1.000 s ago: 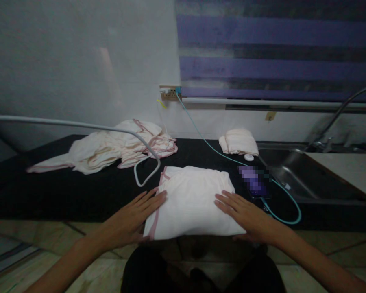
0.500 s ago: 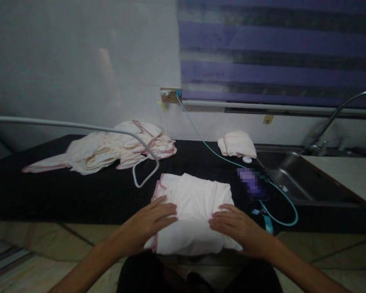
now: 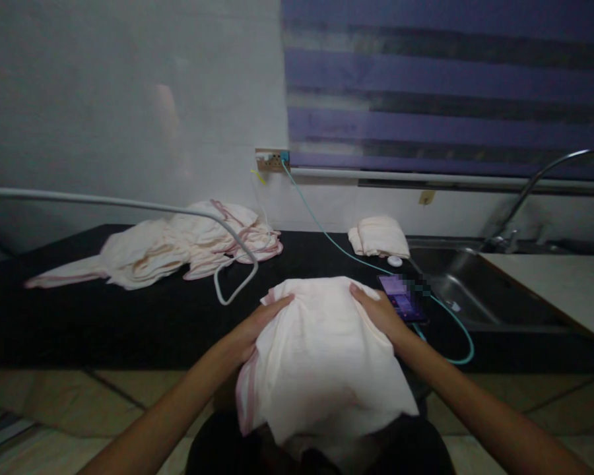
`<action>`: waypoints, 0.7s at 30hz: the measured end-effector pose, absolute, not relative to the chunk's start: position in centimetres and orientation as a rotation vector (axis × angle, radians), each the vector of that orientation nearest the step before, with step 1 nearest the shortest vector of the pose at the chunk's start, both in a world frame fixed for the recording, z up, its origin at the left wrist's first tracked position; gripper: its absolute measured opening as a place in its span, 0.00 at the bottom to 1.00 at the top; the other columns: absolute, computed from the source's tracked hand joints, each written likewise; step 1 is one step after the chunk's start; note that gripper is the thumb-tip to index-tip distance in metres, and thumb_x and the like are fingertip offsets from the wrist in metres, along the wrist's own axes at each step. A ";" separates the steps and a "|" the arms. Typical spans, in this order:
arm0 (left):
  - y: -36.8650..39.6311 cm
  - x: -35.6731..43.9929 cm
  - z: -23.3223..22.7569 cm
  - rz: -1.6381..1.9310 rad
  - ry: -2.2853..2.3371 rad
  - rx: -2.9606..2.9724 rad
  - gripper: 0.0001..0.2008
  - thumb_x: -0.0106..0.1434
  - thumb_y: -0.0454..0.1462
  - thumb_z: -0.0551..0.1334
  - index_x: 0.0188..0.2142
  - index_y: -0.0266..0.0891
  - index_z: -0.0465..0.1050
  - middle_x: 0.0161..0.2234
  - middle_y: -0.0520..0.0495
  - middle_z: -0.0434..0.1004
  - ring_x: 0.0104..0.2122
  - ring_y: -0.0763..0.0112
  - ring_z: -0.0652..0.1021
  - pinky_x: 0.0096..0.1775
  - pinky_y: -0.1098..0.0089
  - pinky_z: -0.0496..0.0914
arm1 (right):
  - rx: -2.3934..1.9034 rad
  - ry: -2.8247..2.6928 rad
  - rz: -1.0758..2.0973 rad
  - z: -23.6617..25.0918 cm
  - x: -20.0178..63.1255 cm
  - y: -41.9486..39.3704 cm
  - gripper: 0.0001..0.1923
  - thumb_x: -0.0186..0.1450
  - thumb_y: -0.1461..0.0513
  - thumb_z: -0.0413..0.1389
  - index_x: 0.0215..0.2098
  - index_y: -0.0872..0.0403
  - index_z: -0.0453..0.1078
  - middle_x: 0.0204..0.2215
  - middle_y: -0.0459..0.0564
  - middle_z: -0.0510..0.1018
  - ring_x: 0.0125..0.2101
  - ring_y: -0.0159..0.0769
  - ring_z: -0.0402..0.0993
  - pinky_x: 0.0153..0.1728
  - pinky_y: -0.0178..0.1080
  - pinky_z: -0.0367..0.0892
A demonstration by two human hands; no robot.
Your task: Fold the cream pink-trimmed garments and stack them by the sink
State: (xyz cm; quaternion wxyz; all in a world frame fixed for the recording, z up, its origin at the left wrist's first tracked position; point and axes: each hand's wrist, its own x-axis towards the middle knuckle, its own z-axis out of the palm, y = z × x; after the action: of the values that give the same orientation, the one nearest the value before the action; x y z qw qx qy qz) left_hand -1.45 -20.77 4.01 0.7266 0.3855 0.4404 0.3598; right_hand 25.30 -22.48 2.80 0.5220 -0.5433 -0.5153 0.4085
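A folded pale pink cloth with darker pink trim (image 3: 321, 349) is lifted off the black counter (image 3: 129, 316) in front of me. My left hand (image 3: 257, 323) grips its upper left edge. My right hand (image 3: 379, 313) grips its upper right edge. The cloth hangs down between my forearms and covers my lap. Fingertips of both hands curl over the cloth's top.
A heap of similar pink-trimmed cloths (image 3: 178, 247) lies at the back left. A small folded stack (image 3: 379, 236) sits near the sink (image 3: 455, 284). A phone (image 3: 403, 300) on a teal cable (image 3: 327, 231) lies right of my hand. A grey hose (image 3: 129, 206) loops over the counter.
Both hands slid from pressing flat on the cloth to gripping its far edge, and the cloth has been raised off the counter toward me.
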 end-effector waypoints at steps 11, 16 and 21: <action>-22.4 -1.7 2.2 1.025 1.105 1.136 0.28 0.48 0.44 0.79 0.47 0.36 0.80 0.49 0.37 0.83 0.53 0.47 0.81 0.54 0.57 0.76 | -1.256 -1.481 0.894 -0.4 24.9 -23.6 0.23 0.60 0.49 0.65 0.41 0.61 0.81 0.37 0.56 0.85 0.35 0.44 0.78 0.38 0.42 0.73; -22.3 -1.4 1.2 1.054 1.158 1.227 0.25 0.46 0.45 0.78 0.40 0.33 0.81 0.43 0.38 0.85 0.48 0.46 0.82 0.51 0.57 0.77 | -1.334 -1.562 0.802 -1.0 25.0 -23.9 0.20 0.61 0.49 0.63 0.26 0.58 0.75 0.21 0.46 0.76 0.24 0.33 0.66 0.26 0.34 0.60; -22.4 -1.5 0.6 1.035 1.117 1.175 0.30 0.46 0.47 0.78 0.45 0.33 0.81 0.44 0.38 0.85 0.49 0.48 0.82 0.51 0.58 0.77 | -1.374 -1.584 0.750 -1.8 25.1 -23.8 0.22 0.61 0.48 0.62 0.20 0.55 0.67 0.17 0.41 0.66 0.22 0.29 0.58 0.24 0.34 0.50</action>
State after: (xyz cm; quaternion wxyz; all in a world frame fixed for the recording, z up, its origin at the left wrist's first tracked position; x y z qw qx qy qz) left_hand -1.45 -22.42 0.63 0.5719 0.5011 0.4765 0.4414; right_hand 25.13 -23.82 -1.82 0.4416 -0.5537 -0.6381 0.3022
